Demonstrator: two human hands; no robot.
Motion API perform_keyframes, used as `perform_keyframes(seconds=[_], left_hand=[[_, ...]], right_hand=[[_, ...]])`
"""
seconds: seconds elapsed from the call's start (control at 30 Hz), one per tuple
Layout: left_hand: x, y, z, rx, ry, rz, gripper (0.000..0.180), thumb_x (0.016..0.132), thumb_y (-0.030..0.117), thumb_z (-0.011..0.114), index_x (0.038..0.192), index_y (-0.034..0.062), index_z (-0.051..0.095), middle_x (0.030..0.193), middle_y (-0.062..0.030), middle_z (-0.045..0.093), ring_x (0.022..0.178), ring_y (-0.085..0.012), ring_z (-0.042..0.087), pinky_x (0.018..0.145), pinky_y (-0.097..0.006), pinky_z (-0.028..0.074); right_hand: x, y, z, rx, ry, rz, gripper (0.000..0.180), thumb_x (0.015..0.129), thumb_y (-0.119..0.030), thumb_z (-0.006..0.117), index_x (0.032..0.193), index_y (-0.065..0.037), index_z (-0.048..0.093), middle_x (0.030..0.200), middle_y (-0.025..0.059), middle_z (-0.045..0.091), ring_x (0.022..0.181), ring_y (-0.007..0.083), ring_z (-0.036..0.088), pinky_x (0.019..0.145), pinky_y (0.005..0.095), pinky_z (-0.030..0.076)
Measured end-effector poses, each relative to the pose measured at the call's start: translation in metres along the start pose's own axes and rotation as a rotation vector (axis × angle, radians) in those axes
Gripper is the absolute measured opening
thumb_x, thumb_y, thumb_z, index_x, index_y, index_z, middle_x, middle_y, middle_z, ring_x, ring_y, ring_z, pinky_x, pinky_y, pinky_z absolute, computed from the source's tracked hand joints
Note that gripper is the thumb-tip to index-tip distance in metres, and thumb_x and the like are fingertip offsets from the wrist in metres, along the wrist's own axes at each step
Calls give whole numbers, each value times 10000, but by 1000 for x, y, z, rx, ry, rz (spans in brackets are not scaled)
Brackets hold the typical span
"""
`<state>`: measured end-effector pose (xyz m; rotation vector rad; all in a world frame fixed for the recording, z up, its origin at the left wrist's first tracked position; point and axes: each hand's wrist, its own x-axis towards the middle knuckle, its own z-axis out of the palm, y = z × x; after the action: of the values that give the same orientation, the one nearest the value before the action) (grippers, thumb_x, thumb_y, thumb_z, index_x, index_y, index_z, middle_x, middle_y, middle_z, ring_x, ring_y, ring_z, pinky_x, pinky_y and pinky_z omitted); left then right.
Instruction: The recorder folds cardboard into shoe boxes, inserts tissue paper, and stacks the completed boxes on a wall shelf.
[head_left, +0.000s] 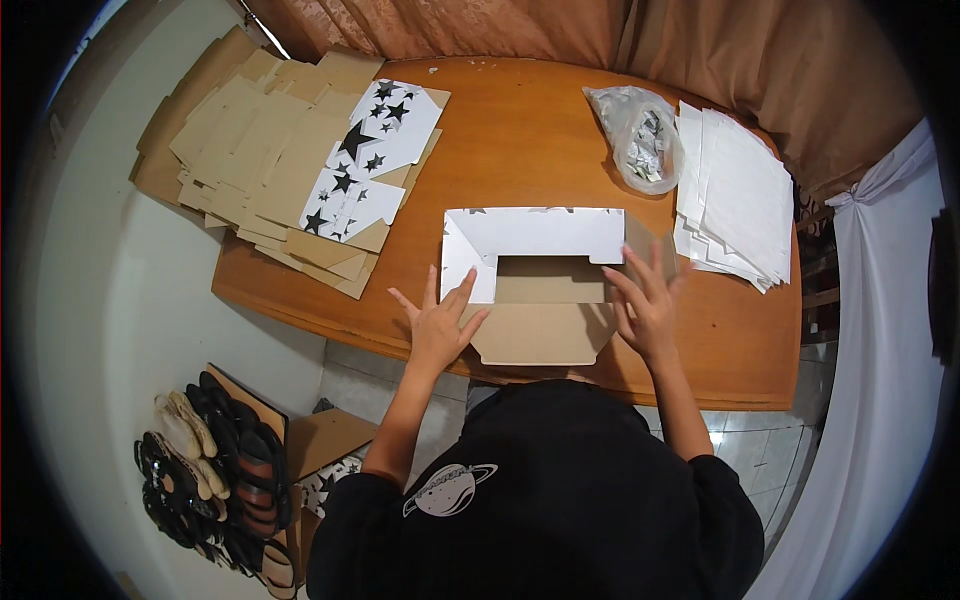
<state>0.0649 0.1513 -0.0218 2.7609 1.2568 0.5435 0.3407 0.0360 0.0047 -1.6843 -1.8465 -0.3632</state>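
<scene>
In front of me on the wooden table stands a cardboard box (545, 344), its top open. White paper with grey stars covers its far and left flaps, while the near flap is bare brown and folds out toward me. My left hand (437, 322) has its fingers spread, with fingertips touching the white left flap near the front corner. At the box's right side, my right hand (648, 305) also spreads its fingers, over the right flap and rim. Part of that right flap is hidden behind the hand.
Flat cardboard blanks (250, 140) lie stacked at the back left, a star-printed white sheet (385, 130) on top. A clear plastic bag (640, 140) of small crumpled pieces and white sheets (735, 190) sit at the back right. Several sandals (215, 460) are on the lower left.
</scene>
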Motion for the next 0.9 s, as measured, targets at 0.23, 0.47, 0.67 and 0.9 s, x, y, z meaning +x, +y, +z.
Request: perform_keyframes(seconds=[0.23,0.47,0.67,0.9], left_hand=[[4,28,8,264,34,-27,651,810,577,457,1287,134,454,1137,-61,585,1240,-403,331,889,-747,-61],[24,50,18,280,-107,-92,739,787,627,445,1261,61,469,1321,-144,424,1282,-401,258,909,-741,-15],[68,44,20,24,-234,408,885,617,737,540,1261,132,493,1459,-201,97,1344,-389,72,923,-727,12],[74,35,35,-45,-203,310,1066,418,813,585,1236,131,524,1460,-210,73,1337,-424,31,907,-733,-24]], right_hand=[[-36,-7,11,-36,430,314,530,759,-138,588,1263,-134,423,1411,195,243,1334,434,60,992,600,-127],[-51,-15,32,140,377,396,705,788,-208,579,1377,-80,214,1419,239,185,1325,463,28,968,627,-122],[-42,-29,31,235,68,283,696,808,-300,558,1383,-98,223,1414,94,295,1334,423,87,923,680,-132],[-36,-39,39,29,-231,240,658,823,-438,511,1379,-164,290,1356,102,375,1309,387,209,877,752,-69]])
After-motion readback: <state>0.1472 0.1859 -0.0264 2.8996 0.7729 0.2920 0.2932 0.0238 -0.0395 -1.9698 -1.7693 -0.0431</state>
